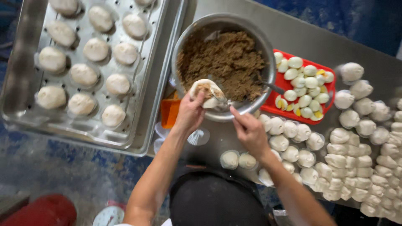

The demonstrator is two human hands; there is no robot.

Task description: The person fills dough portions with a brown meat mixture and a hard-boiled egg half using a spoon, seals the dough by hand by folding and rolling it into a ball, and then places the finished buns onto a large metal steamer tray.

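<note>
My left hand [189, 114] cups a flattened round of white dough [206, 93] with a dab of brown filling in its middle, held over the near rim of a large metal bowl [251, 31] full of brown minced filling [224, 60]. My right hand [250, 132] grips a metal spoon [220, 97] whose tip rests on the dough round. Just right of the bowl sits a red tray [331, 90] of halved boiled eggs [303, 83].
A perforated metal tray [138, 138] at the left carries several finished white buns [96, 49] on paper. Many dough pieces [356, 159] cover the steel table at the right. An orange container [169, 112] sits under the bowl. A red object and a dial scale lie low left.
</note>
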